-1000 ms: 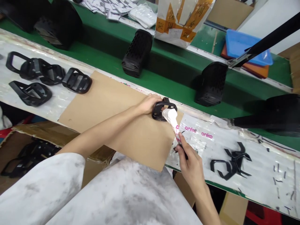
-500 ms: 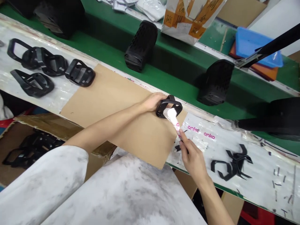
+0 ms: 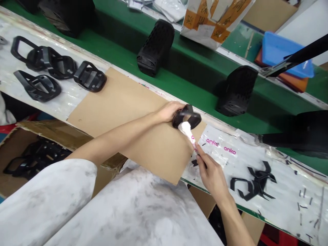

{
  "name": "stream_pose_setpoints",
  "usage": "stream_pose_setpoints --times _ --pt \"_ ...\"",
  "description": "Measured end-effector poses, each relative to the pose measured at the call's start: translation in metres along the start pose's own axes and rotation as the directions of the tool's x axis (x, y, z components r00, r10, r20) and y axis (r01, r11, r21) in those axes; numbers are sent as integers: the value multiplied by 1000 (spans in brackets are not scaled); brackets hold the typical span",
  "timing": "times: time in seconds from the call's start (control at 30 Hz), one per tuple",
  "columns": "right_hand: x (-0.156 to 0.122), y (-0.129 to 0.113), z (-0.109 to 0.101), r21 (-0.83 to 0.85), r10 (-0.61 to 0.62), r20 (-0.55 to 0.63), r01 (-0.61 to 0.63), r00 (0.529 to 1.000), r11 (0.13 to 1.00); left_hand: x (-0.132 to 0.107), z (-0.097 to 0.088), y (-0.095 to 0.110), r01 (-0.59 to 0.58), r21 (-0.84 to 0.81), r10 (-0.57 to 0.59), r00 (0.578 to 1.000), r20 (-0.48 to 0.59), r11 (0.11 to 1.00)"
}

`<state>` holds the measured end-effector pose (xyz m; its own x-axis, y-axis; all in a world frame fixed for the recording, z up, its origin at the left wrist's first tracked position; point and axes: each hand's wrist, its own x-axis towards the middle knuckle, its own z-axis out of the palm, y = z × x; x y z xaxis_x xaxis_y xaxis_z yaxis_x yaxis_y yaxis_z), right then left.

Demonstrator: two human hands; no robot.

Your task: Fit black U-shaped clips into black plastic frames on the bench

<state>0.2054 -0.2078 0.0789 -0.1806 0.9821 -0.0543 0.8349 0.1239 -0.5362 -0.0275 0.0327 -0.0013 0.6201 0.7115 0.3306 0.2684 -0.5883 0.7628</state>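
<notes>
The right hand [image 3: 211, 177] pinches a white tube [image 3: 186, 130], its end against a black plastic frame [image 3: 186, 117]. The left hand [image 3: 169, 112] grips that frame over a cardboard sheet [image 3: 128, 102]. More frames [image 3: 89, 77] lie on the bench [image 3: 69, 97]; black perforated housings [image 3: 155, 48] stand beyond on the green belt [image 3: 179, 73].

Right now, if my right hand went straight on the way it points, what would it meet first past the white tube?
Probably the black plastic frame held in your left hand: the white tube in your right hand points straight at it. Depth is hard to judge from here.
</notes>
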Motion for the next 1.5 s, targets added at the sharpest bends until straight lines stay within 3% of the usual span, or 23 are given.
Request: stream_pose_setpoints --times 0.17,0.3,0.37,0.53,0.67,0.83,1.03,1.23,1.5 --pt "-7 4 0 -35 -126 -277 121 953 992 0 -1 -2 -58 -24 58 998 19 998" --pt "0 8 12 -26 -23 -61 21 998 999 1 -2 1 23 49 -24 999 30 999" --pt "1 7 11 17 56 18 -56 998 998 0 -2 2 31 52 -33 999 32 998" --pt "-18 6 6 224 177 -37 -164 984 961 0 -2 10 65 72 -68 997 37 995" --pt "-45 15 16 335 299 -125 -243 946 910 0 -12 36 161 153 -164 986 11 975" --pt "-60 25 21 363 439 -155 -362 885 859 1 -40 86 223 296 -221 974 -41 929" --pt "-55 27 19 366 467 -114 -400 877 840 -2 -65 132 170 278 -137 982 -133 945" --pt "-47 31 29 401 462 -55 -404 885 822 -15 -79 160 164 169 -139 979 -151 972" --pt "-49 51 40 478 566 57 -520 823 708 -35 -90 175 95 146 -59 970 -236 985"
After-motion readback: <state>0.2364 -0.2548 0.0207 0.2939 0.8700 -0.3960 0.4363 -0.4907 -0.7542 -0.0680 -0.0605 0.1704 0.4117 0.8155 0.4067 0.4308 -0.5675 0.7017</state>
